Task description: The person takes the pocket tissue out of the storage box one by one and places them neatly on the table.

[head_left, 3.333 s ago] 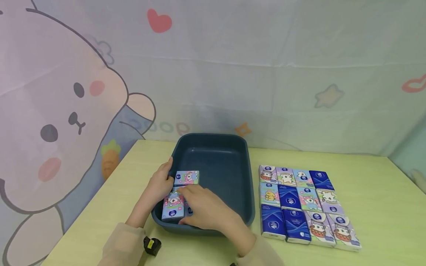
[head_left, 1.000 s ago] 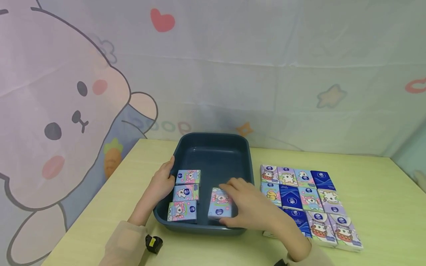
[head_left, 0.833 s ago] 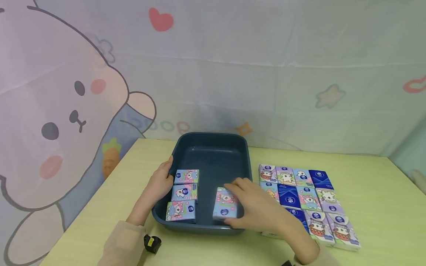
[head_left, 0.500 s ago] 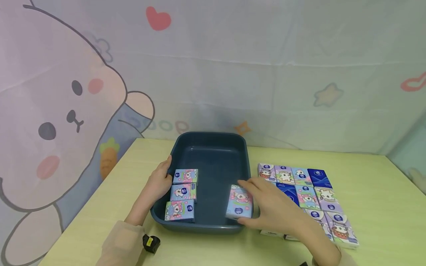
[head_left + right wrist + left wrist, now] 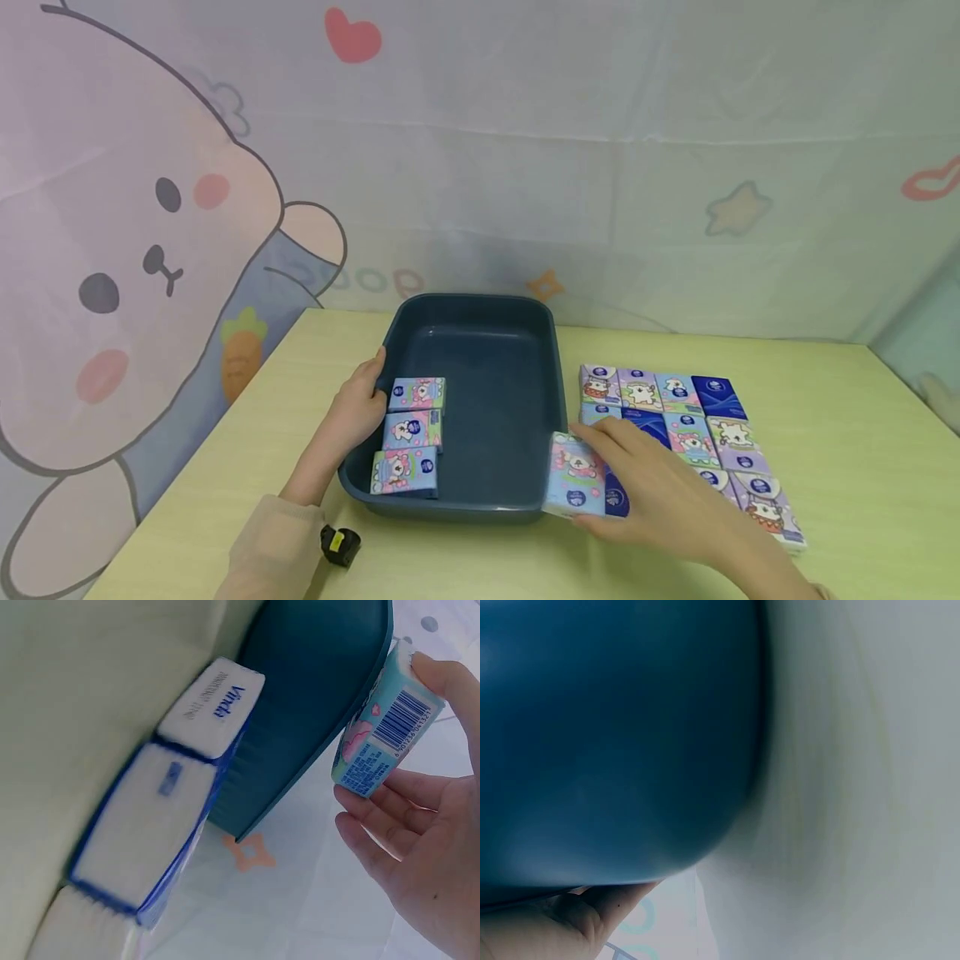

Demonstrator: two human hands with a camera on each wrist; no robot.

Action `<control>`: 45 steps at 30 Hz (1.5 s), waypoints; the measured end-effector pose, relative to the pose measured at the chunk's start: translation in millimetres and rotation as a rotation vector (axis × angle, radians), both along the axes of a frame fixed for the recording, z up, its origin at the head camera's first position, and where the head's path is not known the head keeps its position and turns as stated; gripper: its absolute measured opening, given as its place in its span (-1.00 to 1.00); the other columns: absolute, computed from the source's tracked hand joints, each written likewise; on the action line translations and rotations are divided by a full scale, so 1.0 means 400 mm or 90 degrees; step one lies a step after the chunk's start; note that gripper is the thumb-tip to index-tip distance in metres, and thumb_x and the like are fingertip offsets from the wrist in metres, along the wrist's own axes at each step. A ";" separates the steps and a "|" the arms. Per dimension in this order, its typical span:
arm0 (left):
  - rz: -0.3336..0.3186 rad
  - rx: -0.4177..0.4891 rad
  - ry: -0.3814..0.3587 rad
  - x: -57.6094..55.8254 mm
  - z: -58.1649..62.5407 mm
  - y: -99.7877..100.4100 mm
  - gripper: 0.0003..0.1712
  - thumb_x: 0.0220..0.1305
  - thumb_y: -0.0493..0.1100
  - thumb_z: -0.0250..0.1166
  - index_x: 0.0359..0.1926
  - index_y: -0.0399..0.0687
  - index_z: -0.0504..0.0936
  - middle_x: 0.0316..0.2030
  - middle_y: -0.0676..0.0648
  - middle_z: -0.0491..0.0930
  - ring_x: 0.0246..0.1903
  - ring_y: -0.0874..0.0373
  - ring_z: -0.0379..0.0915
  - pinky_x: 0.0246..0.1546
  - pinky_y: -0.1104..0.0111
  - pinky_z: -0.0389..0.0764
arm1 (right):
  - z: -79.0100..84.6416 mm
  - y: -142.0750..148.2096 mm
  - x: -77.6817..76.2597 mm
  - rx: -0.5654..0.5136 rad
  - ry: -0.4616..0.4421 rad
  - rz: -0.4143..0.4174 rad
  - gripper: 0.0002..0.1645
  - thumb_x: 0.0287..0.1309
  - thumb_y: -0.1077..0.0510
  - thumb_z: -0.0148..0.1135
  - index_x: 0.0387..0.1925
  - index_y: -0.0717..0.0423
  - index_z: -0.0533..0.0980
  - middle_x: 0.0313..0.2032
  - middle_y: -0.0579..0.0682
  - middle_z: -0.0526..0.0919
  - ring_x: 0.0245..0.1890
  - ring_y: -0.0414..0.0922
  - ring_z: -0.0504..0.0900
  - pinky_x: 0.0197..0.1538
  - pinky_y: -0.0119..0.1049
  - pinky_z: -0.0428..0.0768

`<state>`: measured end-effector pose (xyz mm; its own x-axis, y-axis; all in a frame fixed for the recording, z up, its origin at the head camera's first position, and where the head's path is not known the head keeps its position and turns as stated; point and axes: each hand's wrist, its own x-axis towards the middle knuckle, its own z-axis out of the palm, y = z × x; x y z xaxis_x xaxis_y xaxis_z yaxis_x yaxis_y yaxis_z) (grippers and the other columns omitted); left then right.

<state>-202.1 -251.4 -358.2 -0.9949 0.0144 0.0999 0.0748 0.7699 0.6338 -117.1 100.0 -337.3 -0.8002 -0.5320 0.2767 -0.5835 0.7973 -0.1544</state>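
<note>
My right hand (image 5: 660,492) pinches a light-blue pocket tissue pack (image 5: 575,475) with a cartoon print, between thumb and fingers. The pack is raised at the bin's right front corner, overlapping the rim in the head view; its barcode side faces the right wrist camera. With my left hand (image 5: 358,408) I grip the left rim of the dark blue plastic bin (image 5: 491,358); part of that hand is hidden by the bin wall in the left wrist view. Three tissue packs (image 5: 405,472) lie in a column along the bin's left inside wall.
Right of the bin, tissue packs (image 5: 720,396) lie in rows on the pale yellow table (image 5: 832,433), partly covered by my right hand. A small black object with a yellow mark (image 5: 341,546) is by my left sleeve. A cartoon-printed cloth (image 5: 480,150) hangs behind.
My right hand has lifted the tissue pack from the left column, carried it rightward through the bin and up to its right rim. My left hand has stayed on the left rim.
</note>
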 end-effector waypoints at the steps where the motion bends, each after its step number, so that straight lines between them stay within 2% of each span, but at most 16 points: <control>1: -0.001 0.003 0.003 0.001 0.001 0.000 -0.32 0.23 -0.36 -0.19 0.39 -0.25 -0.07 0.36 -0.33 0.03 0.34 -0.26 -0.04 0.30 -0.08 0.10 | -0.001 0.005 0.006 0.000 -0.002 -0.002 0.01 -0.25 -0.43 0.26 0.28 -0.20 0.22 0.09 -0.22 0.38 0.00 -0.28 0.42 0.10 -0.22 0.52; 5: 0.000 0.004 0.015 0.004 0.002 0.002 -0.32 0.21 -0.36 -0.18 0.38 -0.26 -0.05 0.34 -0.35 0.06 0.32 -0.29 0.00 0.26 -0.11 0.15 | -0.006 0.023 0.032 0.003 -0.019 -0.019 0.00 -0.24 -0.41 0.26 0.29 -0.31 0.17 0.13 -0.23 0.35 0.03 -0.25 0.44 0.09 -0.18 0.53; 8: 0.004 0.004 0.004 -0.001 -0.002 0.000 -0.32 0.22 -0.35 -0.18 0.38 -0.26 -0.06 0.35 -0.33 0.05 0.34 -0.26 -0.01 0.27 -0.10 0.15 | -0.011 0.034 0.047 0.013 -0.046 -0.041 0.00 -0.25 -0.45 0.23 0.29 -0.38 0.14 0.12 -0.29 0.33 0.02 -0.30 0.40 0.05 -0.20 0.55; 11: 0.002 0.003 -0.011 -0.008 -0.008 -0.004 -0.33 0.24 -0.35 -0.19 0.39 -0.25 -0.09 0.37 -0.31 0.01 0.35 -0.24 -0.05 0.29 -0.08 0.11 | -0.015 0.041 0.061 0.030 -0.103 -0.074 0.00 -0.27 -0.53 0.17 0.29 -0.43 0.12 0.12 -0.33 0.31 0.05 -0.31 0.35 0.08 -0.15 0.52; 15: 0.002 0.000 -0.016 -0.010 -0.009 -0.005 -0.33 0.26 -0.35 -0.19 0.40 -0.23 -0.10 0.38 -0.30 0.00 0.36 -0.23 -0.05 0.30 -0.07 0.11 | -0.017 0.042 0.071 0.057 -0.226 -0.112 0.06 -0.32 -0.60 0.10 0.28 -0.36 0.16 0.16 -0.28 0.29 0.10 -0.23 0.31 0.15 0.00 0.46; 18: 0.002 0.002 -0.018 -0.008 -0.007 -0.003 -0.32 0.26 -0.34 -0.18 0.40 -0.21 -0.11 0.38 -0.29 0.00 0.36 -0.22 -0.06 0.29 -0.06 0.12 | -0.020 0.040 0.070 0.071 -0.306 -0.120 0.11 -0.38 -0.64 0.08 0.26 -0.26 0.22 0.15 -0.24 0.30 0.10 -0.19 0.31 0.15 0.08 0.44; 21: 0.003 0.002 -0.019 -0.008 -0.006 -0.004 -0.32 0.26 -0.34 -0.18 0.40 -0.21 -0.11 0.38 -0.29 -0.01 0.36 -0.23 -0.06 0.29 -0.07 0.12 | -0.024 0.042 0.069 0.083 -0.345 -0.117 0.16 -0.45 -0.68 0.03 0.24 -0.24 0.23 0.14 -0.23 0.32 0.13 -0.16 0.32 0.16 0.13 0.40; 26: 0.006 0.004 -0.017 -0.013 -0.011 -0.006 -0.32 0.26 -0.34 -0.18 0.40 -0.21 -0.11 0.38 -0.29 0.00 0.36 -0.23 -0.05 0.29 -0.07 0.13 | -0.030 0.045 0.075 0.108 -0.328 -0.090 0.22 -0.52 -0.75 -0.06 0.21 -0.20 0.26 0.10 -0.24 0.35 0.18 -0.11 0.32 0.20 0.17 0.33; 33: 0.006 0.003 -0.019 -0.011 -0.009 -0.006 -0.32 0.27 -0.34 -0.18 0.40 -0.19 -0.12 0.38 -0.28 0.00 0.36 -0.22 -0.06 0.29 -0.07 0.12 | -0.036 0.048 0.085 0.134 -0.301 -0.081 0.29 -0.64 -0.80 -0.09 0.19 -0.20 0.27 0.07 -0.26 0.36 0.18 -0.12 0.31 0.21 0.18 0.31; 39: 0.008 0.003 -0.022 -0.007 -0.004 -0.005 -0.32 0.27 -0.34 -0.19 0.40 -0.19 -0.12 0.38 -0.28 -0.01 0.37 -0.21 -0.07 0.30 -0.06 0.11 | -0.046 0.051 0.081 0.132 -0.305 -0.076 0.26 -0.65 -0.78 -0.06 0.17 -0.22 0.29 0.04 -0.27 0.36 0.15 -0.15 0.32 0.19 0.16 0.35; 45: 0.008 0.005 -0.026 -0.006 -0.006 -0.004 -0.33 0.28 -0.34 -0.18 0.40 -0.19 -0.11 0.39 -0.27 -0.01 0.37 -0.20 -0.07 0.30 -0.05 0.10 | -0.059 0.056 0.078 0.137 -0.297 -0.047 0.26 -0.61 -0.78 -0.05 0.16 -0.16 0.30 0.02 -0.22 0.39 0.13 -0.12 0.34 0.21 0.16 0.33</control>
<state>-204.7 -252.8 -360.8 -0.9983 0.0015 0.0588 0.0389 0.7656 0.6421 -86.0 122.5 -360.9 -0.8496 -0.4758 -0.2275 -0.4334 0.8757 -0.2130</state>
